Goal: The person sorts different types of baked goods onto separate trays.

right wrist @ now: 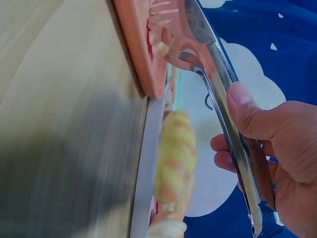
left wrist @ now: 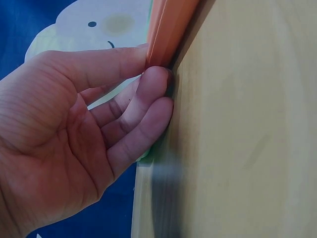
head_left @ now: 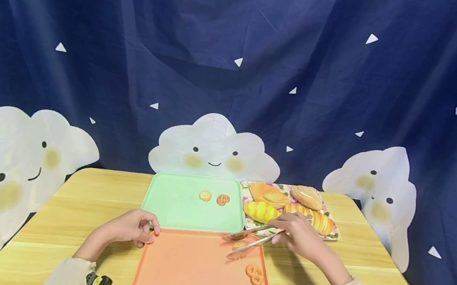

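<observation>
My left hand [head_left: 133, 227] pinches the far left corner of the orange tray [head_left: 192, 274], thumb on the rim and fingers under it, as the left wrist view shows. My right hand [head_left: 299, 235] grips metal tongs [right wrist: 225, 111], whose tips are spread over the tray's far right part. Between the tips is a small pale biscuit [head_left: 239, 245], partly hidden by the tongs; whether they touch it I cannot tell. Closer to me, a pretzel-shaped biscuit [head_left: 254, 275] lies by the tray's right edge.
Beyond the orange tray, a green tray [head_left: 171, 202] holds a pale biscuit [head_left: 205, 196] and a brown biscuit [head_left: 223, 200]. Right of it, a flower-patterned tray [head_left: 335, 234] carries a yellow bread roll [head_left: 261, 211], a seeded bun [head_left: 306, 197] and other breads. A dark blue curtain [head_left: 236, 90] hangs behind the table.
</observation>
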Available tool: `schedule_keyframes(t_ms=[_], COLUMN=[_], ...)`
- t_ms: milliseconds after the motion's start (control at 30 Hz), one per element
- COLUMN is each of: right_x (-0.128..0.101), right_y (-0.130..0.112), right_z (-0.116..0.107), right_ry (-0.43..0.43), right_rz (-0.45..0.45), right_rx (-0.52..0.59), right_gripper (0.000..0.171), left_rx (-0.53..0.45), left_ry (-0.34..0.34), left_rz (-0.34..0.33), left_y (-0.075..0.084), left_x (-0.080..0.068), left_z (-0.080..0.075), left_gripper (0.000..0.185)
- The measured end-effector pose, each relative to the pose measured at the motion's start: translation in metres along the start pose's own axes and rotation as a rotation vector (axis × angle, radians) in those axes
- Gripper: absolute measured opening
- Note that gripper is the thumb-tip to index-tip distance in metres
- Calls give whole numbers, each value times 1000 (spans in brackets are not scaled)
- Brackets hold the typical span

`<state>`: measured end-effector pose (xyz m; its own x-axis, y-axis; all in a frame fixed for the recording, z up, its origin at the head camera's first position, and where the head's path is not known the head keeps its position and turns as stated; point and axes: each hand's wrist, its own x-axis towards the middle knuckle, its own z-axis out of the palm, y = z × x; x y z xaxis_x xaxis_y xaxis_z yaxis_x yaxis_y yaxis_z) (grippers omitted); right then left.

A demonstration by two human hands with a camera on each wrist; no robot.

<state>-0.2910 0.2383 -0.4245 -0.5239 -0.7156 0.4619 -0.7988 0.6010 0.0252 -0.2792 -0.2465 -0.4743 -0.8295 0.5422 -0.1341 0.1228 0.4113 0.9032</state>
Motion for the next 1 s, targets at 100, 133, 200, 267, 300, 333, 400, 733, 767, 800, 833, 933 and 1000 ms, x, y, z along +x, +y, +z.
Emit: schedule_keyframes(t_ms=[100, 133, 200, 267, 300, 333, 400, 733, 767, 800, 833, 933, 1000], right_x=[3, 4, 6, 9, 11, 13, 17, 45, 47, 50, 52, 59, 63], right_y=[-3, -4, -6, -8, -9, -10, -13, -26, -26, -27, -28, -30, -31], right_z=[0, 0, -1, -2, -2, -3, -3, 4, 6, 8, 10, 15, 18], right_ry=[39, 49, 68, 87, 96, 105, 122, 213, 224, 233, 241, 250, 243], right_rz=[-20, -23, -26, -26, -25, -21, -6, 80, 84, 89, 94, 115, 134], right_rx=[-6, -8, -10, -18, -22, -29, -38, -49, -57, -69, -76, -79, -76], right_gripper=[42, 42, 42, 44, 44, 44, 44, 42, 42, 42, 41, 42, 41], left_rx=[-4, -5, -8, -12, -14, -17, -17, -8, -10, -10, -14, -17, -19], left_ry=[-1, -2, -5, -9, -9, -10, -10, 1, 1, 2, 1, 1, -2], left_rz=[3, 3, 5, 8, 9, 10, 11, 4, 5, 6, 6, 6, 7], left_y=[0, 0, -1, -1, -1, -2, -2, 0, 0, 0, 0, -1, -2], left_x=[0, 0, 0, 0, 1, 1, 1, 0, 0, 0, 0, 0, 0], left_z=[0, 0, 1, 1, 1, 1, 1, 0, 0, 1, 1, 1, 1], left_gripper=[18, 18, 18, 18, 18, 18, 18, 17, 16, 16, 16, 17, 17])
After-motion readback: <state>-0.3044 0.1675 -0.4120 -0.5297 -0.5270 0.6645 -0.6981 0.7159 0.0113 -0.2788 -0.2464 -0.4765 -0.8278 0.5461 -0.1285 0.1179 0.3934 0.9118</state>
